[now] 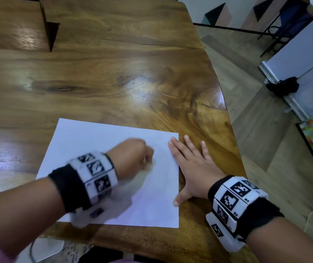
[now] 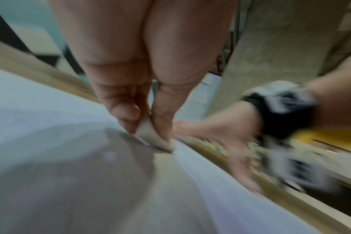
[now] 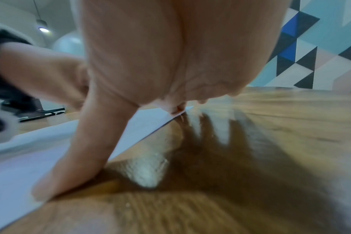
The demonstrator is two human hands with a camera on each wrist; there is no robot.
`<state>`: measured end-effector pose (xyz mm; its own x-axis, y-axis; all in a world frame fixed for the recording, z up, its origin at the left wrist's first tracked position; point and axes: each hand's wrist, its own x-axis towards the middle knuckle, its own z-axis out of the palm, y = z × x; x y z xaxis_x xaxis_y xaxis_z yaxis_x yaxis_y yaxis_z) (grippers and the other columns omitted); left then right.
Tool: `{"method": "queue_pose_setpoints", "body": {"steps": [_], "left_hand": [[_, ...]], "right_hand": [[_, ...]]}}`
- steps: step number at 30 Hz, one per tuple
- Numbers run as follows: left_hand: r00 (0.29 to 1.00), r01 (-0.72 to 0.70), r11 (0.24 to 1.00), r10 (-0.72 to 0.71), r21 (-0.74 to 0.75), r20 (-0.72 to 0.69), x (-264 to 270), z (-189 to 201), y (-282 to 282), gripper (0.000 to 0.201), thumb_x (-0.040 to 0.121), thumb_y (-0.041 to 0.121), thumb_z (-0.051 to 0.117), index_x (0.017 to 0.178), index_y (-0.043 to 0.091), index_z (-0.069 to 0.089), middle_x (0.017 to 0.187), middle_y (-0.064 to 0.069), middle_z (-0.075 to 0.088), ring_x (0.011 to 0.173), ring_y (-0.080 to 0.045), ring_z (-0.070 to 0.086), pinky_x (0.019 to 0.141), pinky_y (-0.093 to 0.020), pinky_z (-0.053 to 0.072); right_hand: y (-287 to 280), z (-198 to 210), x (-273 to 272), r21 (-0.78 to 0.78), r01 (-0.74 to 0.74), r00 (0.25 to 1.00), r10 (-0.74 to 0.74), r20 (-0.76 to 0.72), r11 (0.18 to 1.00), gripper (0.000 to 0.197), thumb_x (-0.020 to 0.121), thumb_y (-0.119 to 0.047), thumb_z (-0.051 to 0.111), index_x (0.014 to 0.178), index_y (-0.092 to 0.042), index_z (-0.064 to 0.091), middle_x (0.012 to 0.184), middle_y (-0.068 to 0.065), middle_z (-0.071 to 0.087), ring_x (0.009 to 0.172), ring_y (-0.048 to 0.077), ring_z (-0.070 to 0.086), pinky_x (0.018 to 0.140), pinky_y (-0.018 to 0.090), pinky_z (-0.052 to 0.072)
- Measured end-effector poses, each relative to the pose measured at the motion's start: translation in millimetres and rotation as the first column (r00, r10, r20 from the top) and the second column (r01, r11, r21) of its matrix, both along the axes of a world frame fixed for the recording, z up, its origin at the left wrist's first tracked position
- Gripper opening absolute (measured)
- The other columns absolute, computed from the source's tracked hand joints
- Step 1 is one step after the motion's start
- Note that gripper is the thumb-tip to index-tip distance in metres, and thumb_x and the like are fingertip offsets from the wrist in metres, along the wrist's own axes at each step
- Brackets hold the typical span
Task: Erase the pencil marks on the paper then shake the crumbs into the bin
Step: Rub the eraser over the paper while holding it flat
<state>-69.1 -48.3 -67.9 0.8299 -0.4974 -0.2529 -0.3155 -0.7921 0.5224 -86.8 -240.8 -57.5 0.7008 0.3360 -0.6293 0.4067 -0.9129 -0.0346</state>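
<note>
A white sheet of paper point(image 1: 87, 141) lies near the front edge of the wooden table point(image 1: 114, 76). My left hand point(image 1: 138, 154) is over the middle of the sheet, blurred, pinching a small white eraser point(image 2: 148, 134) whose lower end touches the paper point(image 2: 40, 114). My right hand point(image 1: 191, 164) lies flat with fingers spread at the sheet's right edge. Its thumb point(image 3: 70, 166) and one fingertip press on the paper point(image 3: 14, 171); the other fingers rest on the wood. Pencil marks are too faint to make out.
The table's right edge point(image 1: 233, 130) curves close beside my right hand, with floor beyond. A dark wooden piece point(image 1: 49, 29) stands at the back left. A white object point(image 1: 45, 249) sits on the floor below the front edge. No bin is clearly visible.
</note>
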Motion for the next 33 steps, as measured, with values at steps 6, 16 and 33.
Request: {"method": "queue_pose_setpoints", "body": {"steps": [6, 16, 33], "left_hand": [[0.999, -0.054, 0.999, 0.054, 0.009, 0.002, 8.2, 5.5, 0.7, 0.013, 0.073, 0.009, 0.06, 0.068, 0.021, 0.058, 0.065, 0.006, 0.05, 0.074, -0.021, 0.052, 0.064, -0.022, 0.038], [0.992, -0.112, 0.994, 0.111, 0.005, 0.06, 1.2, 1.1, -3.4, 0.007, 0.077, 0.013, 0.061, 0.084, 0.014, 0.064, 0.077, 0.001, 0.046, 0.082, -0.025, 0.053, 0.067, -0.024, 0.033], [0.977, 0.214, 0.976, -0.214, 0.03, -0.023, -40.5, 4.9, -36.7, 0.017, 0.082, 0.017, 0.049, 0.088, 0.011, 0.064, 0.094, -0.011, 0.061, 0.089, -0.029, 0.057, 0.074, -0.032, 0.043]], "right_hand": [[-0.3, 0.2, 0.1, -0.005, 0.001, 1.0, -0.001, 0.0, 1.0, 0.148, 0.051, -0.068, 0.075, 0.142, -0.021, -0.032, 0.149, -0.011, -0.038, 0.131, 0.015, -0.043, 0.11, 0.052, -0.022], [-1.3, -0.9, -0.8, 0.007, -0.002, 1.0, 0.002, 0.015, 1.0, 0.148, 0.051, -0.068, 0.076, 0.143, -0.021, -0.03, 0.15, -0.011, -0.036, 0.131, 0.014, -0.042, 0.111, 0.053, -0.02], [-1.2, -1.6, 0.0, 0.028, 0.018, 1.0, -0.018, 0.013, 0.999, 0.148, 0.051, -0.066, 0.077, 0.144, -0.021, -0.029, 0.151, -0.011, -0.036, 0.133, 0.015, -0.041, 0.111, 0.053, -0.021]]}}
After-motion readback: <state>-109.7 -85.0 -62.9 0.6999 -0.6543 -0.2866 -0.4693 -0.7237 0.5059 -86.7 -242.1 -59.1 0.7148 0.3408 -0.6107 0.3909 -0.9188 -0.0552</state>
